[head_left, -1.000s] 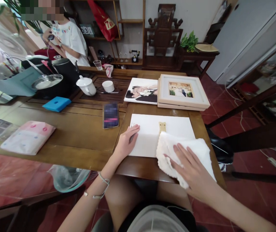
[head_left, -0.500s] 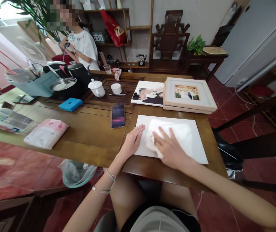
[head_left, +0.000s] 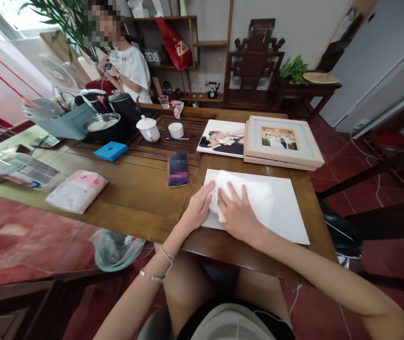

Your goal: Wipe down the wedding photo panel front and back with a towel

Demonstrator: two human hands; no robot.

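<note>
A white cloth [head_left: 260,191] lies spread on a flat white panel [head_left: 294,222] at the table's near right corner. My right hand [head_left: 239,212] presses flat on the cloth, fingers spread. At the panel's left edge rests my left hand [head_left: 199,205], its fingers stretched out and close together, the tips beside the cloth. The two hands are close to each other. Whether the underside of the panel bears a picture is hidden. A phone [head_left: 178,170] lies left of the panel.
Behind the panel are a photo print [head_left: 219,137] and stacked picture frames [head_left: 308,141]. A lidded white cup [head_left: 147,128], a small bowl [head_left: 176,130], a blue box [head_left: 111,151] and a tissue pack [head_left: 77,191] stand leftward. A bin [head_left: 117,252] is below; a person [head_left: 134,71] stands beyond.
My right hand has slid the cloth left across the panel, nearer my left hand. More of the panel's right side shows. The whole view has shifted slightly.
</note>
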